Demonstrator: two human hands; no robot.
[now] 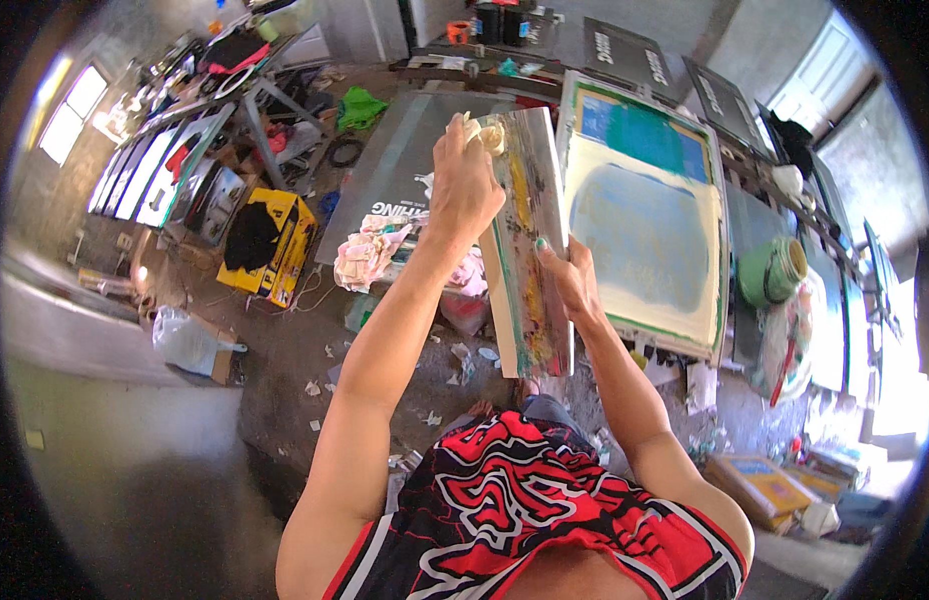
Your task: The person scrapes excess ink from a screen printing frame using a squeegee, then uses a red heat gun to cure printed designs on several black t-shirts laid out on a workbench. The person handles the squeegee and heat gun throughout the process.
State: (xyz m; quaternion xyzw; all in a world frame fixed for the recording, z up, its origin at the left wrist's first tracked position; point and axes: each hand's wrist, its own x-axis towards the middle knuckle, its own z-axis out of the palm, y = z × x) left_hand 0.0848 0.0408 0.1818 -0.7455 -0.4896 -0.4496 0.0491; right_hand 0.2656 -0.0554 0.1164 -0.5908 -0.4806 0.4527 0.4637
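Note:
A long squeegee (522,215), streaked with yellow, dark and reddish ink, is held up in front of me. It has a pale strip along its left edge. My right hand (573,277) grips its right side near the middle, thumb over the stained face. Near the far end, my left hand (463,187) is closed on a crumpled cream rag (492,138) pressed against the squeegee. Beside them on the right lies a screen-printing frame (640,235) with a cream-coated mesh, a bluish middle and a blue-green patch at its far end.
A grey table (380,165) carries crumpled pinkish rags (363,258) near its front edge. A green tub (773,272) stands right of the frame. A yellow box (293,235) with a black item on it sits on the left floor. Scraps litter the floor around my feet.

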